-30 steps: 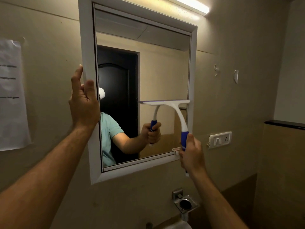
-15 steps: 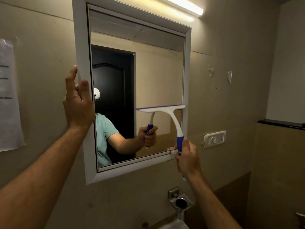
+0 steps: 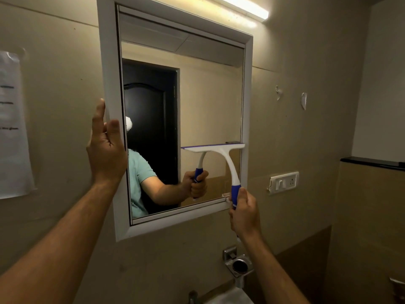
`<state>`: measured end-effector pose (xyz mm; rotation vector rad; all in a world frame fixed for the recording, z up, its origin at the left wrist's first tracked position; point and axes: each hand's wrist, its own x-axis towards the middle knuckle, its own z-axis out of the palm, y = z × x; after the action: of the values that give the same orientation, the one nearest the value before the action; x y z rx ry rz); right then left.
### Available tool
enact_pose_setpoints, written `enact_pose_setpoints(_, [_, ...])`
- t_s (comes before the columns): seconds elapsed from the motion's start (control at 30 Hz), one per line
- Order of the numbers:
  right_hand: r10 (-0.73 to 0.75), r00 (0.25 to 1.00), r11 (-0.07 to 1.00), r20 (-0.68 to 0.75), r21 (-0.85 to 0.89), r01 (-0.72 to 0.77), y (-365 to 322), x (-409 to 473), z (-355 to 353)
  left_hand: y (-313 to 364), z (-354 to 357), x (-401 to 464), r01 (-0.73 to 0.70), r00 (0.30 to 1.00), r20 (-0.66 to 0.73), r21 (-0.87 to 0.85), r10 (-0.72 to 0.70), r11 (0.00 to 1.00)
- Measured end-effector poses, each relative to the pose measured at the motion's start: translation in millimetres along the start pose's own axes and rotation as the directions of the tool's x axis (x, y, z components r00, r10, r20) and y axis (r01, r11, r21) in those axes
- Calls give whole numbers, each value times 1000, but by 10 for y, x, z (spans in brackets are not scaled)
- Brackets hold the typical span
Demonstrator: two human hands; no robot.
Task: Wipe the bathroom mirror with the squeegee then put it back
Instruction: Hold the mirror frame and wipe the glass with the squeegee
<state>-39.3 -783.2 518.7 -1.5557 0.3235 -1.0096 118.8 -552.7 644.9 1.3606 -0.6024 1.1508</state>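
Observation:
A white-framed mirror [image 3: 109, 62] hangs on the beige wall. My right hand [image 3: 244, 212] grips the blue handle of a white and blue squeegee [image 3: 223, 153]. Its blade lies flat against the lower right part of the glass, level and close to the right frame. My left hand [image 3: 106, 145] rests on the mirror's left frame edge, fingers straight and pointing up. The glass reflects a person's arm holding the squeegee and a dark door.
A steel holder ring [image 3: 238, 265] is fixed to the wall below the mirror, above a tap [image 3: 192, 297]. A switch plate [image 3: 283, 183] sits right of the mirror, a paper sheet [image 3: 13, 128] on the left wall, a light bar [image 3: 245, 7] above.
The squeegee blade has slid down the right side of the glass with my right hand. My left hand stays on the left frame.

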Motion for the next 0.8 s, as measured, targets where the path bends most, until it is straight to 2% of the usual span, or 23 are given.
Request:
enact_pose_setpoints(0.13, [0, 1000, 1000, 12, 8, 0, -66, 51, 10, -2, -4, -15, 5, 1000, -13, 28, -5, 1000])
enact_pose_setpoints(0.4, [84, 996, 996, -13, 5, -84, 392, -393, 40, -205, -140, -579, 43, 998, 32, 39, -44, 998])
enact_pose_setpoints(0.57, [51, 998, 999, -40, -13, -52, 249, -265, 38, -296, -171, -589, 0, 1000, 25, 112, -3, 994])
enact_pose_setpoints(0.8, [104, 995, 994, -7, 39, -103, 287, -262, 31, -375, -235, -673, 5, 998, 56, 157, -14, 988])
